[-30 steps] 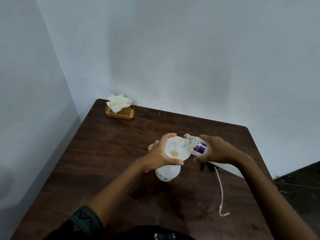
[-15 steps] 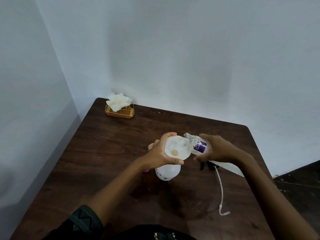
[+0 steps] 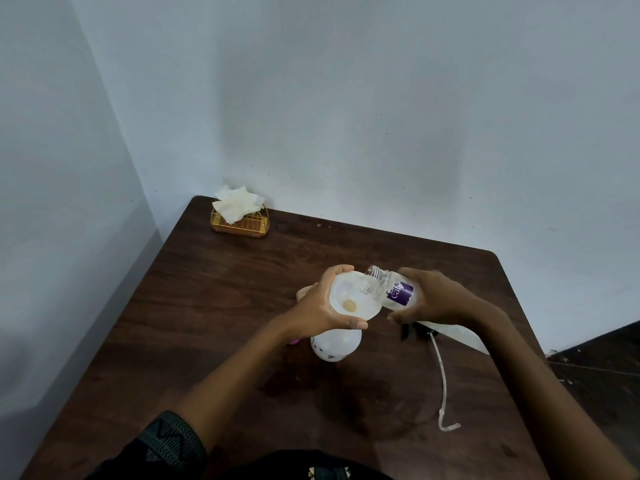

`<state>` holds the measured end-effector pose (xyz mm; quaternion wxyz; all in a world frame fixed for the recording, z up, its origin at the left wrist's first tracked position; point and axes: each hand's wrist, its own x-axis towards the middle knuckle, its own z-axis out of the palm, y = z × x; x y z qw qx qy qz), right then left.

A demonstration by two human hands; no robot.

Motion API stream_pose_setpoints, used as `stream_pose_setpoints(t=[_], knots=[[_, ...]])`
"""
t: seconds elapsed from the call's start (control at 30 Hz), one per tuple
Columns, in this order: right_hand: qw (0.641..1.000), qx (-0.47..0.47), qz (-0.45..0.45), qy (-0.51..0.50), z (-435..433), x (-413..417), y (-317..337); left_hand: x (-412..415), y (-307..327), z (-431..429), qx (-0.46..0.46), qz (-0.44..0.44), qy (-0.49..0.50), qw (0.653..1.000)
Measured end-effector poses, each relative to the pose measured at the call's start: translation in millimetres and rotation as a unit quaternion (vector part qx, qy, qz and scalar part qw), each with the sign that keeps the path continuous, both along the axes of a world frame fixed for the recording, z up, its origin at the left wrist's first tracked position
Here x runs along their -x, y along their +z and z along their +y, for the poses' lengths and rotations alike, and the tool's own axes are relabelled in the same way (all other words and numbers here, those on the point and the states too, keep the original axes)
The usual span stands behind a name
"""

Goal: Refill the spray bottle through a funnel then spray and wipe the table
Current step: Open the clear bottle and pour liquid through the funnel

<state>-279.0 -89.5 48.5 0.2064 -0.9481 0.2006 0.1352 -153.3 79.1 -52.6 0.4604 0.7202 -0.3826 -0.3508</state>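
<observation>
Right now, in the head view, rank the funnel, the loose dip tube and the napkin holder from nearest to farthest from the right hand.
1. Funnel: just left of the right hand.
2. Dip tube: on the table, toward the person.
3. Napkin holder: far-left corner.

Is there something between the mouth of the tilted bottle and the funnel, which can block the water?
Nothing visible does. The right hand tilts the clear bottle with its open mouth right over the funnel, which the left hand holds on the spray bottle. The funnel's bowl looks open down to its hole.
</observation>
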Motion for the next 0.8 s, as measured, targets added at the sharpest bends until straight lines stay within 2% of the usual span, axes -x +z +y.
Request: stream_pose_setpoints(t=[0.8], knots=[[1.000,0.010,0.009,0.004,0.4,-1.8,3.0,-0.5,-2.5,-1.9,0.005,0.011,-0.002,1.000]])
